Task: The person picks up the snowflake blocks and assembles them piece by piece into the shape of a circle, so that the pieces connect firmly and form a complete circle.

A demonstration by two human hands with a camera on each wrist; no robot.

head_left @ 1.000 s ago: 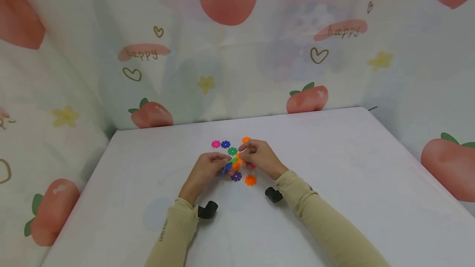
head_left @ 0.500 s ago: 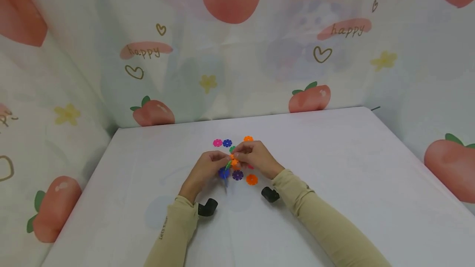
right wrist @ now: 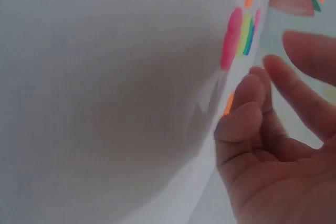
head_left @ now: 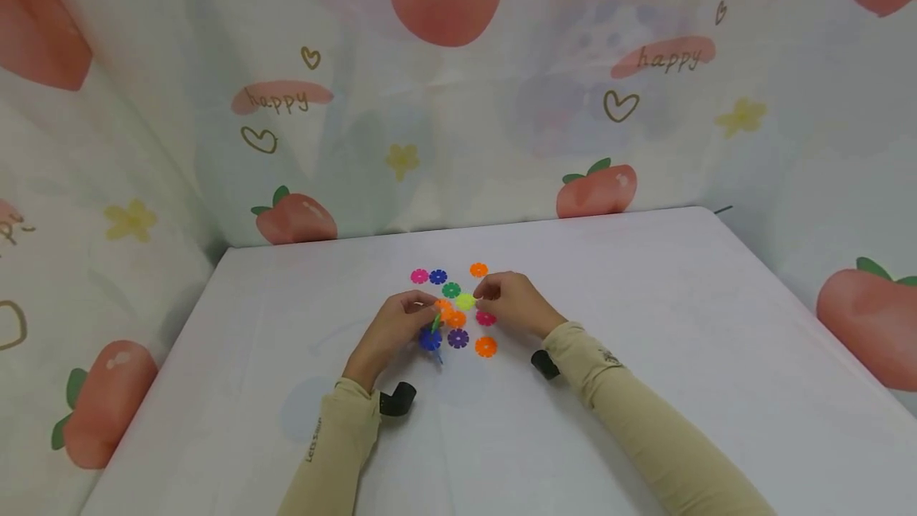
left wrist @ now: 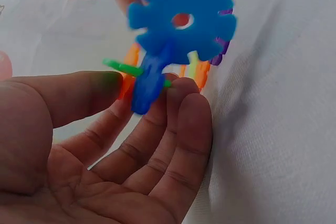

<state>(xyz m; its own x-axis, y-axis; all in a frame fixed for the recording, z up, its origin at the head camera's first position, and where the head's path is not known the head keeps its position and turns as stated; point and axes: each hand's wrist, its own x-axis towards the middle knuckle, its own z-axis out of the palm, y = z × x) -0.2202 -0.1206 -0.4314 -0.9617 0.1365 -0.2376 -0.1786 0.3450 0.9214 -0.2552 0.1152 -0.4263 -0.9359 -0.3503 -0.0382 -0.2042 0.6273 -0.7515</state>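
Observation:
My left hand (head_left: 394, 333) pinches a cluster of joined, notched plastic snowflake discs between thumb and fingers. In the left wrist view the cluster shows a light blue disc (left wrist: 205, 24) at its outer end. A dark blue disc (left wrist: 149, 82) stands edge-on below it, crossed by a green disc (left wrist: 123, 66). An orange disc (head_left: 443, 307) sits at the cluster's upper end, near the fingertips. To the right, my right hand (head_left: 519, 305) holds nothing, its thumb and fingers apart. Its fingertips are beside a loose yellow disc (head_left: 465, 302).
More loose discs lie on the white table (head_left: 645, 301): a pink disc (head_left: 485, 318), a purple disc (head_left: 458, 338), a green disc (head_left: 451, 290) and several others. A black elbow-shaped piece (head_left: 398, 399) shows at the left wrist, another black piece (head_left: 545, 365) at the right.
My right hand, which worked at the cluster beside the left, has drawn away to the right and uncovered the yellow disc. The orange disc stays on the cluster in my left hand.

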